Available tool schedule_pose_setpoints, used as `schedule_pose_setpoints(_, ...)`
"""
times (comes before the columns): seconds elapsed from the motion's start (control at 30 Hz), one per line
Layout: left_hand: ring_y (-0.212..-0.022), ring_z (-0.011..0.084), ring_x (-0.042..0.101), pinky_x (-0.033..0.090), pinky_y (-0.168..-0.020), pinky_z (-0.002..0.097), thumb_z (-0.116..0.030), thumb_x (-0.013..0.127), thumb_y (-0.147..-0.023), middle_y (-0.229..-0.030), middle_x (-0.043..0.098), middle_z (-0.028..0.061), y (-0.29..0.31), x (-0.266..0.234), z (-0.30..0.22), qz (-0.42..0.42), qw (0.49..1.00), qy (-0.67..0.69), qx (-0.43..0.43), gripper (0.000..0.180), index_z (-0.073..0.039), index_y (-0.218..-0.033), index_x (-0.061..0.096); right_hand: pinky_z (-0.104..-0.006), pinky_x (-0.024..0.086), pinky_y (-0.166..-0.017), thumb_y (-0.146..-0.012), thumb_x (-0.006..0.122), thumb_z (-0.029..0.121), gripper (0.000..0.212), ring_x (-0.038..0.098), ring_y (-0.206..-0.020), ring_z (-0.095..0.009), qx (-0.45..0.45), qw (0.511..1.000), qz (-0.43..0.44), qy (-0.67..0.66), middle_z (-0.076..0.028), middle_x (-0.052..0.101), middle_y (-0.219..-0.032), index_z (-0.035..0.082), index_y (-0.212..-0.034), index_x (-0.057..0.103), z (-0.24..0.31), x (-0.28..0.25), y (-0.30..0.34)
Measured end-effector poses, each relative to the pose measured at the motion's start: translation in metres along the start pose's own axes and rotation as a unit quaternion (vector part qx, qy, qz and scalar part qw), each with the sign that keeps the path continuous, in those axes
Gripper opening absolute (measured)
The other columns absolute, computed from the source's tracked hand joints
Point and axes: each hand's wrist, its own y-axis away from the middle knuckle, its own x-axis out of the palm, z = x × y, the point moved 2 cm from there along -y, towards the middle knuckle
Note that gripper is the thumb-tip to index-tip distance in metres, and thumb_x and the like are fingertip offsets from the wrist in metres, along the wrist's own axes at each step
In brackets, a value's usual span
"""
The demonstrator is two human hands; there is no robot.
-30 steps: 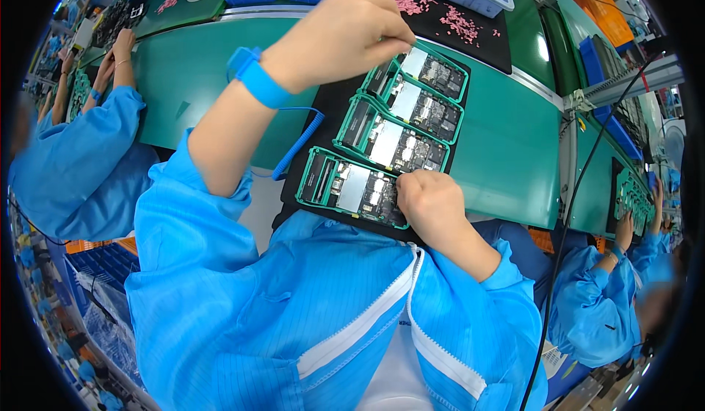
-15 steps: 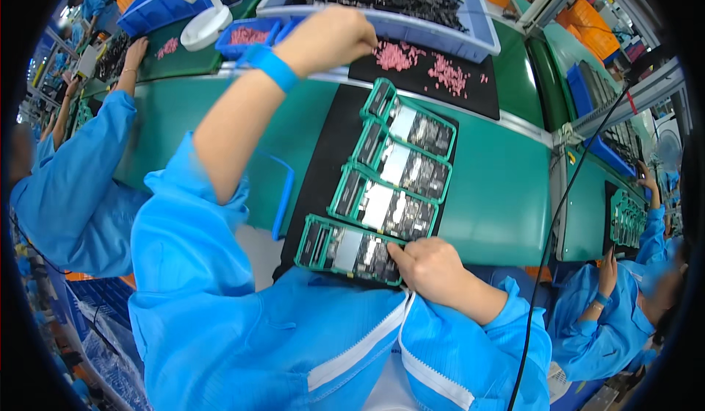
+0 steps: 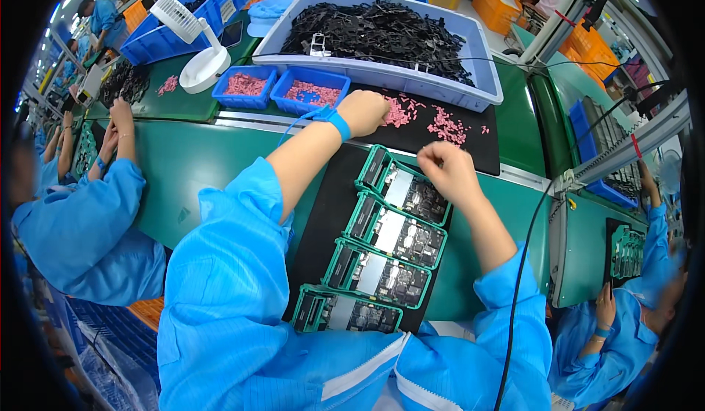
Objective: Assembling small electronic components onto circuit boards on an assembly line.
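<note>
My left hand (image 3: 365,113), with a blue band at its wrist, reaches to a pile of small pink pieces (image 3: 401,110) on a black mat. Its fingers are drawn together at the pile's left edge, and their tips are hidden. My right hand (image 3: 449,172) hovers over the right part of the farthest green frame (image 3: 376,150), thumb and fingers pinched together; anything between them is too small to make out. Several such green frames, each holding black and silver phone-like electronics (image 3: 396,231), lie in a column on a black mat (image 3: 319,224) in front of me.
Behind the pink pieces stands a large blue-grey bin (image 3: 481,99) of black parts. Two small blue trays (image 3: 242,101) of pink pieces and a white fan (image 3: 205,69) are at the left. A black cable (image 3: 530,293) hangs at the right. Co-workers sit on both sides.
My right hand has left the nearest frame and moved up over the farthest one. My left hand has come down to the pink pile. The view has tilted upward.
</note>
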Motion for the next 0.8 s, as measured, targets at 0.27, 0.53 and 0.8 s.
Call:
schedule_pose_setpoints(0.27,-0.080,0.0343,0.064,0.051,-0.075,0.0435,-0.014,0.064,-0.074,-0.080,0.067,0.0157,0.007,-0.003,0.008,0.007,0.999,0.001,-0.044,0.010,-0.006,-0.079,0.068,-0.0437,0.051,-0.073,-0.075,0.066,0.013,0.009,0.062,-0.082,-0.033,-0.083,0.991,0.003,0.102,-0.014,0.063,-0.085,0.007,-0.082,0.066,-0.020,0.047,-0.076)
schedule_pose_setpoints(0.53,-0.080,0.0352,0.064,0.051,-0.074,0.0445,-0.016,0.066,-0.072,-0.079,0.066,0.0172,0.006,-0.004,-0.003,-0.010,0.996,0.022,-0.090,0.011,-0.006,-0.077,0.070,-0.0436,0.051,-0.074,-0.076,0.062,0.008,0.010,0.061,-0.086,-0.035,-0.158,0.957,-0.001,0.245,-0.018,0.060,-0.085,-0.001,-0.080,0.061,-0.023,0.066,-0.086)
schedule_pose_setpoints(0.8,-0.079,0.0357,0.064,0.051,-0.073,0.0439,-0.018,0.068,-0.070,-0.078,0.066,0.0184,0.000,-0.002,-0.004,0.022,0.996,0.020,-0.085,0.013,-0.006,-0.074,0.069,-0.0438,0.049,-0.074,-0.082,0.059,0.013,0.011,0.060,-0.085,-0.036,-0.054,0.986,0.013,0.159,-0.017,0.060,-0.086,0.002,-0.082,0.059,-0.011,0.014,-0.041)
